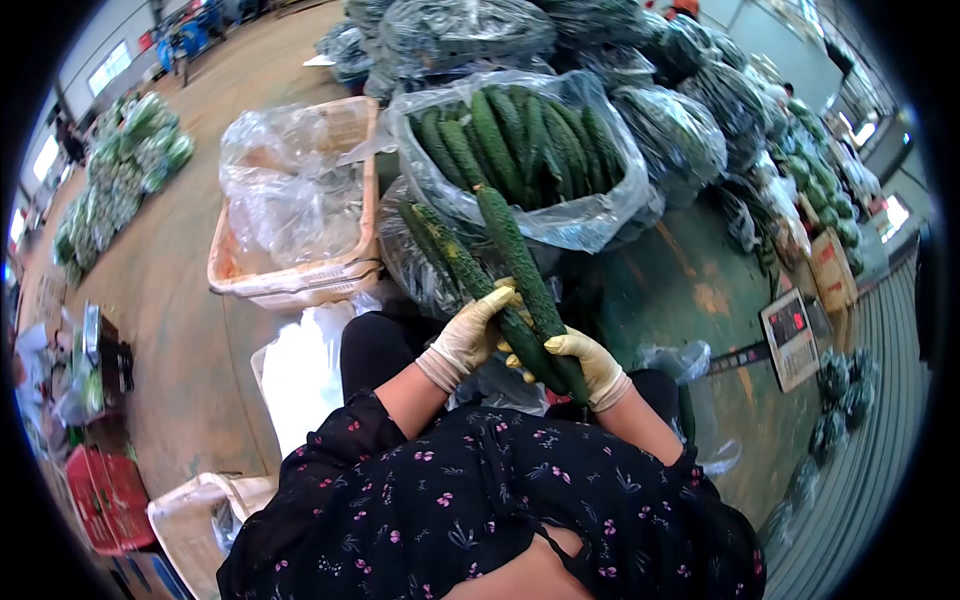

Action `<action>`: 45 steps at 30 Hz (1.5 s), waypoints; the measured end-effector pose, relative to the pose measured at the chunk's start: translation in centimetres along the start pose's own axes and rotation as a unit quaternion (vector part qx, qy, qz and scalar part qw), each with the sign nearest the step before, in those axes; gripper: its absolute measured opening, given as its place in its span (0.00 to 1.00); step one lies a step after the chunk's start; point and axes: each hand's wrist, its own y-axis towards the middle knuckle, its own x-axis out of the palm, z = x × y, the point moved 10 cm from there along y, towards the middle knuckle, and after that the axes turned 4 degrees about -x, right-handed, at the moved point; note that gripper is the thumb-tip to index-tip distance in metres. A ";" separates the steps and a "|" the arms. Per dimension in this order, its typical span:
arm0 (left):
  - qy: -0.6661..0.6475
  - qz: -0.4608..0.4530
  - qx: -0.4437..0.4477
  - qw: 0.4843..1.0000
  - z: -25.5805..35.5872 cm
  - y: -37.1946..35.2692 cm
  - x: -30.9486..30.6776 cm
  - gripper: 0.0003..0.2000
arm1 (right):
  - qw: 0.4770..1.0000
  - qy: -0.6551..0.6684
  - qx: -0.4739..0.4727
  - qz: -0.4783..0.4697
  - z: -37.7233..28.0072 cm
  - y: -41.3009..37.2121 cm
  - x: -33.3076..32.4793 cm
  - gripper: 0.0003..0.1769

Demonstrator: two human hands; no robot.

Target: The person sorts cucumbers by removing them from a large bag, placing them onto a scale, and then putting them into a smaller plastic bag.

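Two long dark green cucumbers lie side by side in my gloved hands, slanting away from my lap. My left hand [470,340] is closed round the left cucumber [455,260], which has a yellowish patch. The right cucumber [520,250] is gripped near its lower end by my right hand [590,362]. Just beyond their far ends stands a large clear plastic bag [610,225], open at the top and packed with several upright cucumbers [505,145]. Another cucumber [425,240] shows partly behind the left one.
Left of the bag is a pale crate [290,285] with crumpled clear plastic [285,190] in it. Filled plastic bags [460,35] are piled behind. To the right, a scale display [790,340] stands on the floor. A red crate [108,500] is at lower left.
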 end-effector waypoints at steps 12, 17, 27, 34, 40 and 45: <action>0.123 -0.088 -0.004 0.989 -0.1 2.7 7.0 0.22 | 0.868 -0.272 -0.357 0.213 -13.6 -20.6 -3.1 0.34; 0.398 -0.076 0.019 0.914 -2.8 4.4 11.5 0.23 | 0.739 -0.265 -0.514 0.346 -17.4 -36.5 -3.6 0.30; 0.463 -0.103 -0.048 0.879 -9.9 9.4 14.1 0.21 | 0.614 -0.480 -0.378 0.500 -6.5 -43.7 -26.3 0.23; 0.509 -0.008 -0.042 0.860 -8.3 9.9 8.4 0.18 | 0.482 -0.522 0.220 0.669 -0.8 -44.3 -35.8 0.18; 0.478 0.104 -0.067 0.870 -6.6 8.6 0.6 0.17 | 0.448 -0.510 0.330 0.655 2.1 -43.5 -42.1 0.15; 0.450 0.153 -0.070 0.877 -5.8 7.0 -2.2 0.17 | 0.408 -0.517 0.250 0.710 -1.5 -43.0 -43.5 0.14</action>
